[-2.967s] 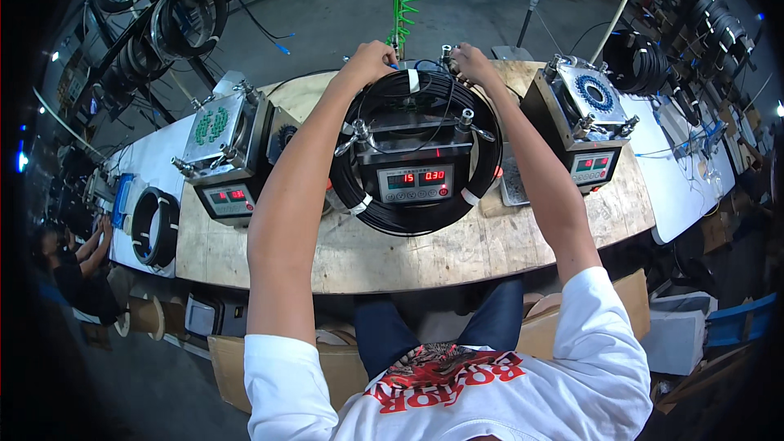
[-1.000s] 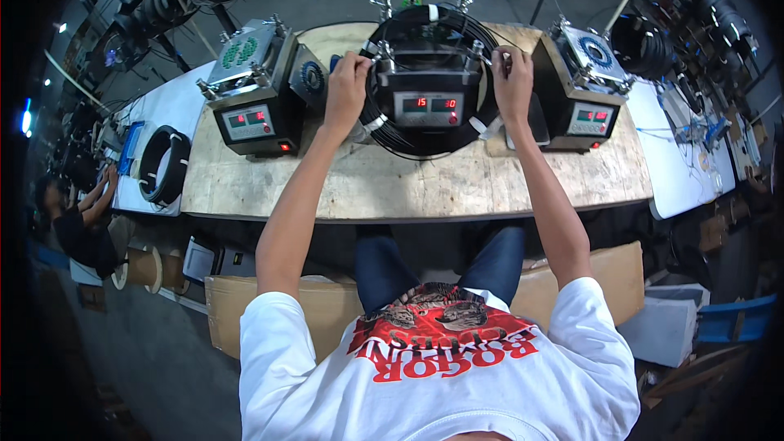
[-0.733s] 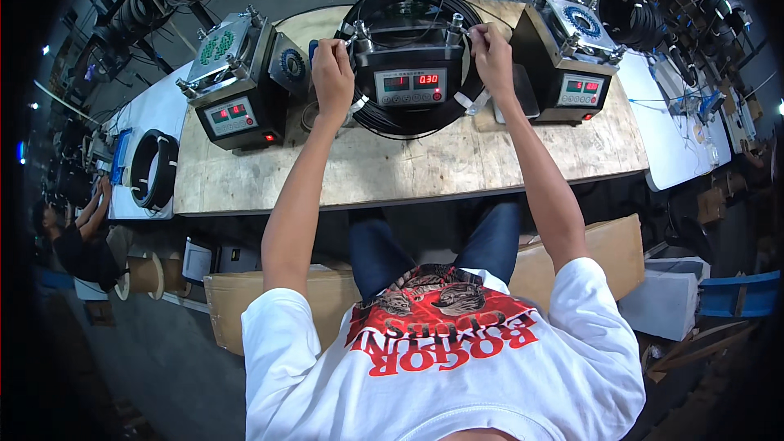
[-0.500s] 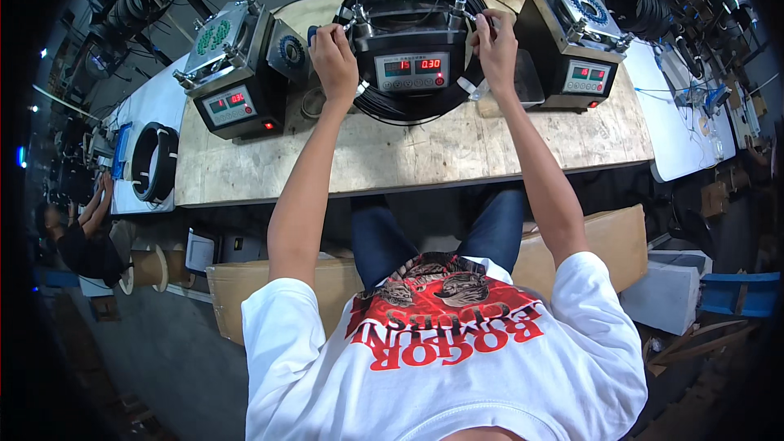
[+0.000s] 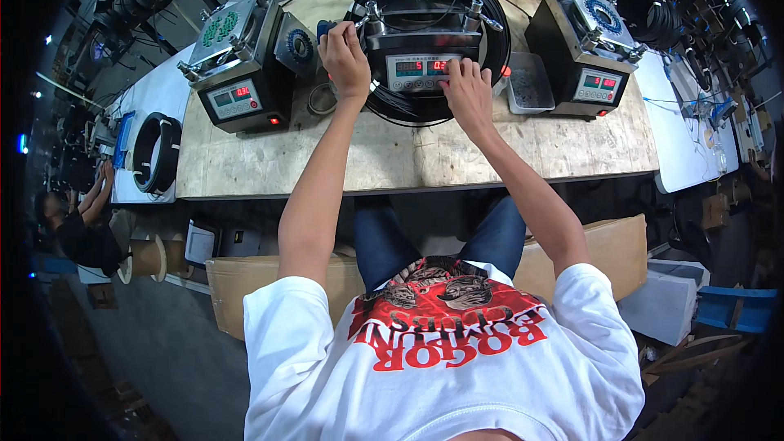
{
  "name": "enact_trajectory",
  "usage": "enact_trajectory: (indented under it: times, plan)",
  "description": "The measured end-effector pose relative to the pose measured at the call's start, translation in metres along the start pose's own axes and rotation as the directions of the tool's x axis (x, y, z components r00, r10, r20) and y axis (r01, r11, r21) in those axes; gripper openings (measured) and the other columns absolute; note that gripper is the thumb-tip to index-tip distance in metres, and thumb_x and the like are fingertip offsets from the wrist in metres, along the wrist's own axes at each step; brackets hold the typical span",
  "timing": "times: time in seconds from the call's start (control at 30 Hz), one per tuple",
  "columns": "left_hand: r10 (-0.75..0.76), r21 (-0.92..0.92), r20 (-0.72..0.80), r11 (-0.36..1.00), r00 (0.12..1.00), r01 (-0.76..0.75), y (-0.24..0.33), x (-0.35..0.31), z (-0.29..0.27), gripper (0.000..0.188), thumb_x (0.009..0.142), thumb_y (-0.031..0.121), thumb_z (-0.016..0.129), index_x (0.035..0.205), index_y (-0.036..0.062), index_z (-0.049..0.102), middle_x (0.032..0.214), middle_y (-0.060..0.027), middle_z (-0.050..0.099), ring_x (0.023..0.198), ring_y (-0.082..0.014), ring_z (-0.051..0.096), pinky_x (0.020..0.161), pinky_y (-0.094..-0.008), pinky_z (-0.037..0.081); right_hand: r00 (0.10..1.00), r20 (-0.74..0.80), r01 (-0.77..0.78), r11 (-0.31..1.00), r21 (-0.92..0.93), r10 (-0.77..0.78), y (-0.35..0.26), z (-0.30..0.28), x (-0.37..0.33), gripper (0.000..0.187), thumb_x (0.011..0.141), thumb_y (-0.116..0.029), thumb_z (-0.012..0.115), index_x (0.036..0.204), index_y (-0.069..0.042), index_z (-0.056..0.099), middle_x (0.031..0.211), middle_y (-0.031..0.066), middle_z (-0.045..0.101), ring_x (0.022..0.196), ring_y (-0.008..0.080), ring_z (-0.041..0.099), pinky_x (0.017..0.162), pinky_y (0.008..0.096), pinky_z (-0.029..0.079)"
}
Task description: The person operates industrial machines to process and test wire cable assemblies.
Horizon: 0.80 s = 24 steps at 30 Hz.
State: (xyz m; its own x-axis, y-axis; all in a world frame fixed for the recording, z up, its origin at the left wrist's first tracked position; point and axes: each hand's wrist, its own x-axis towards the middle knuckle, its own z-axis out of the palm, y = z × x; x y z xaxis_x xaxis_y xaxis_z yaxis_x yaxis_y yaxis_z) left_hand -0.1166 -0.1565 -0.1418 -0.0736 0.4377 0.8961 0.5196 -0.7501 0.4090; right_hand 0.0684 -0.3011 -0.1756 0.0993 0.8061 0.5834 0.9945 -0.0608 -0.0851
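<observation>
A black polishing machine (image 5: 425,41) stands in front of me, with a lit panel of red digits and buttons (image 5: 415,84). A coil of black cable (image 5: 498,28) rings it. My left hand (image 5: 346,64) is raised at the machine's left side. Its fingers are closed beside a dark blue piece (image 5: 325,28), and whatever they grip is hidden. On the right part of the panel lie the fingertips of my right hand (image 5: 471,100), bent and slightly apart with nothing seen in them. They cover some digits and the button at that end.
Similar machines stand at left (image 5: 241,73) and right (image 5: 584,57), on the same wooden table (image 5: 392,155). A clear plastic box (image 5: 531,86) and a round dish (image 5: 322,98) flank the coil. Another cable coil (image 5: 155,151) lies far left. A co-worker (image 5: 90,224) is beyond it.
My right hand has come down and left, from the machine's upper right corner to its panel. The clear box now shows more fully. My left hand stays at the left side.
</observation>
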Motion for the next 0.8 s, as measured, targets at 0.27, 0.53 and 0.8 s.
enact_trajectory:
  times: [0.27, 0.53, 0.8]
  plan:
    - [-0.015, 0.001, -0.002, 1.0, 1.0, 0.015, 0.0, -0.002, -0.001, 0.013, 0.102, 0.016, 0.055, 0.104, 0.0045, 0.06, 0.089, -0.012, 0.063, 0.084, -0.0308, 0.059, 0.08, -0.0425, 0.044, 0.999, -0.034, -0.006, 1.0, -0.016, 0.006, -0.005, 0.007, -0.003, 0.021, 0.09, -0.017, 0.065, 0.102, -0.008, 0.052, 0.093, 0.0086, 0.051, 0.09, 0.0254, 0.052, 0.078, 0.0397, 0.036]
    - [-0.079, -0.049, -0.005, 0.996, 0.997, 0.078, 0.005, 0.0, -0.004, 0.014, 0.102, 0.02, 0.057, 0.102, 0.0057, 0.059, 0.088, -0.0106, 0.065, 0.082, -0.0324, 0.058, 0.076, -0.044, 0.044, 0.997, -0.062, -0.039, 0.999, 0.002, 0.039, -0.005, 0.01, -0.005, 0.02, 0.09, -0.017, 0.064, 0.1, -0.006, 0.051, 0.092, 0.009, 0.051, 0.089, 0.0263, 0.052, 0.078, 0.0405, 0.036]
    - [-0.114, -0.22, 0.302, 0.958, 0.946, 0.186, -0.001, 0.019, -0.024, 0.022, 0.102, 0.024, 0.056, 0.105, 0.002, 0.056, 0.078, -0.0162, 0.061, 0.074, -0.0354, 0.063, 0.066, -0.045, 0.047, 0.993, -0.079, -0.061, 0.962, 0.265, 0.085, 0.003, -0.003, -0.005, 0.035, 0.088, -0.018, 0.07, 0.114, -0.004, 0.053, 0.102, 0.012, 0.056, 0.097, 0.029, 0.056, 0.084, 0.0426, 0.039]
